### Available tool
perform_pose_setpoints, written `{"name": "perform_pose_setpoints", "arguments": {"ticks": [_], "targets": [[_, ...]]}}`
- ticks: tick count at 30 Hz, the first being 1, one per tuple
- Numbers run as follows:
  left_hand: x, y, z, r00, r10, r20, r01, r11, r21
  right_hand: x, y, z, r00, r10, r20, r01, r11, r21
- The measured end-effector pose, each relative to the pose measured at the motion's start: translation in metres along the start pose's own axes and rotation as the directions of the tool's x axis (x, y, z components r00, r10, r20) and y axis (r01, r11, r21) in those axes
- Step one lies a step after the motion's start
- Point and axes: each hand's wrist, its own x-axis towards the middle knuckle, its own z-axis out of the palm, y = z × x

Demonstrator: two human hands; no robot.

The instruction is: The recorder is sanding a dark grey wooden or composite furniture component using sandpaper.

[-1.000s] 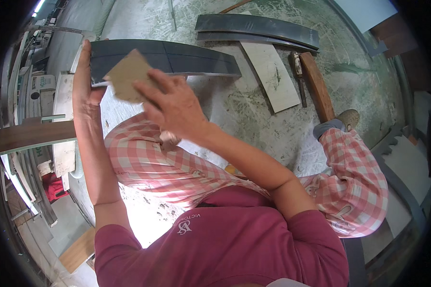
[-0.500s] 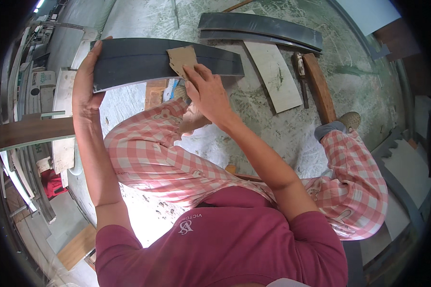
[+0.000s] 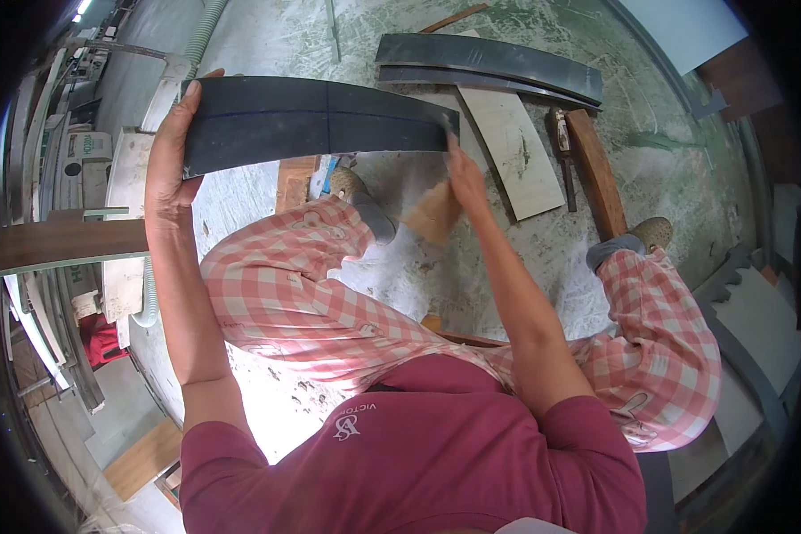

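Note:
A long dark, slightly curved board (image 3: 267, 126) is held up in front of me, with thin lines marked across its face. My left hand (image 3: 176, 133) grips its left end, thumb over the near face. At the other end my right hand (image 3: 461, 173) is closed around the board's edge; its fingers are partly hidden and a little blurred. A tan piece that looks like sandpaper (image 3: 434, 214) shows blurred in the air just left of my right wrist, apart from the board.
Two dark curved boards (image 3: 489, 64) rest on the floor ahead, partly over a pale plank (image 3: 514, 151). A chisel-like tool (image 3: 562, 147) lies beside a brown wooden bar (image 3: 596, 169). Boards and offcuts (image 3: 89, 178) are stacked at the left, near a ribbed hose (image 3: 206, 36).
My right hand has left the middle of the board for its right end. The tan piece has come off the board's face and dropped lower. The board has shifted slightly right.

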Motion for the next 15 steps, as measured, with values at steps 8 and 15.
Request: {"name": "perform_pose_setpoints", "arguments": {"ticks": [8,15], "targets": [[-0.005,0.01,0.012,0.997,-0.055,-0.052,0.052,0.997,-0.048,-0.085,-0.251,0.018,0.6,-0.798,-0.055,0.798,0.602,-0.031],[0.0,0.0,0.0,0.999,-0.012,-0.038,0.011,1.0,-0.021,-0.015,-0.144,0.053,0.677,-0.72,-0.151,0.645,0.68,-0.349]]}}
